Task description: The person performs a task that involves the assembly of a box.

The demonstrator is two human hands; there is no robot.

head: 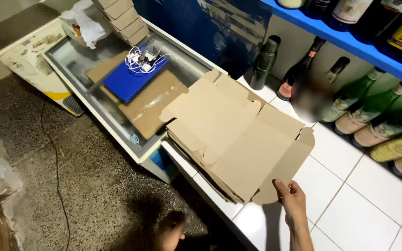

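Observation:
A stack of flat, unfolded brown cardboard box blanks (231, 135) lies on the white tiled counter (350, 195). My right hand (291, 202) rests at the near corner of the top blank, with its fingers touching a rounded flap. Below the counter edge, over the dark floor, my left hand (170, 232) hangs low with its fingers curled; nothing shows in it.
A chest freezer with a glass lid (89, 97) stands to the left, with a blue flat box (133, 76), white cables (143, 60) and cardboard on top. Folded boxes (122, 18) are stacked behind. Bottles (373, 111) line the wall under a blue shelf (350, 42). A black cable crosses the speckled floor (56, 172).

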